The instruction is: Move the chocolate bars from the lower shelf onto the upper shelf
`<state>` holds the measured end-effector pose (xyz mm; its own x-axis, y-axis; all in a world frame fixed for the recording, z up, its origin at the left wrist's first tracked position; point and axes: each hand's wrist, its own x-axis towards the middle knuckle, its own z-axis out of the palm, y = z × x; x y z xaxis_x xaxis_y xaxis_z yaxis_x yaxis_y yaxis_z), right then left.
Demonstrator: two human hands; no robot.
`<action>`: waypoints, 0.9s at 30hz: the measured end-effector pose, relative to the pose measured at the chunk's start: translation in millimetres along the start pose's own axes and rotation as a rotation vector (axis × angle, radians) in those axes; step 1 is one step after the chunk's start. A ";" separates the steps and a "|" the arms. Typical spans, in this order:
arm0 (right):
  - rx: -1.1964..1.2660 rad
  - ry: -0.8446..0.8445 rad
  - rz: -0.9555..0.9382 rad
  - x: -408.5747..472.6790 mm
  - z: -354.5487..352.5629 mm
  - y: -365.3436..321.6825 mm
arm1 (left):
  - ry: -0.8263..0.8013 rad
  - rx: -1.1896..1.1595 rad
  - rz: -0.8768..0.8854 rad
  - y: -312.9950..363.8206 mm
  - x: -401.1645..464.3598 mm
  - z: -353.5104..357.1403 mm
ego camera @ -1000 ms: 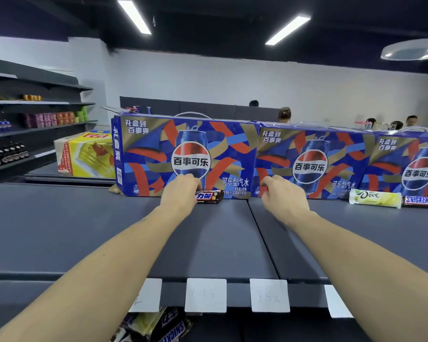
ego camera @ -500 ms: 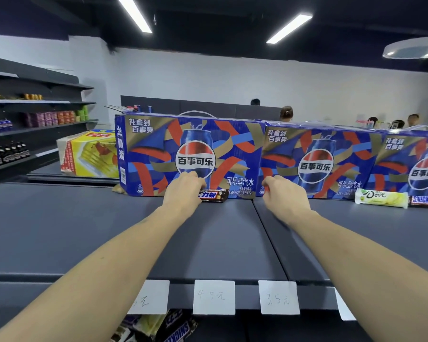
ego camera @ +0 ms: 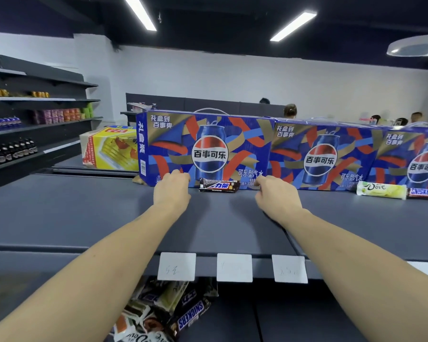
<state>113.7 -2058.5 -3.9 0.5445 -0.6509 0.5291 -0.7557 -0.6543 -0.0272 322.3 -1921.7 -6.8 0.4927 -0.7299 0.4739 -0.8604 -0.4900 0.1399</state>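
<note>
A dark Snickers bar [ego camera: 219, 185] lies on the grey upper shelf [ego camera: 84, 218], against the blue Pepsi box [ego camera: 173, 134]. My left hand [ego camera: 172, 191] rests just left of it and my right hand [ego camera: 274, 196] just right of it. Both have loosely curled fingers and neither touches the bar. Farther right on the same shelf lie a pale green Dove bar [ego camera: 381, 191] and another Snickers bar [ego camera: 423, 193]. Several chocolate bars [ego camera: 173, 314] are piled on the lower shelf beneath my left forearm.
Three Pepsi gift boxes line the back of the upper shelf. A yellow carton [ego camera: 111, 149] sits behind to the left. White price tags [ego camera: 234, 267] hang on the shelf's front edge. Stocked shelving [ego camera: 35, 119] stands far left; people are in the background.
My left hand has slid left off the centre Snickers bar, which now lies fully uncovered on the upper shelf. The right hand has barely moved.
</note>
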 end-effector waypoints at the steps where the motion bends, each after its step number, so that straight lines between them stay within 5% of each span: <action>1: 0.005 -0.008 0.000 -3.6 -1.9 -4.7 | 0.004 -0.003 0.002 -2.2 -3.6 -1.6; 14: 0.167 0.046 -0.059 -71.9 -49.4 -49.5 | 0.076 -0.031 -0.070 -8.3 -85.5 -45.0; 22: 0.354 0.151 -0.251 -153.3 -75.6 -89.1 | 0.132 0.033 -0.139 -0.5 -189.4 -70.9; 27: 0.392 0.098 -0.318 -202.1 -64.0 -106.5 | 0.052 0.077 -0.160 -4.1 -259.0 -67.1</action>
<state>60.9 -1832.7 -53.7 0.6743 -0.3694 0.6395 -0.3547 -0.9215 -0.1583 189.5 -1698.7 -71.7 0.6134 -0.6148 0.4957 -0.7581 -0.6343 0.1515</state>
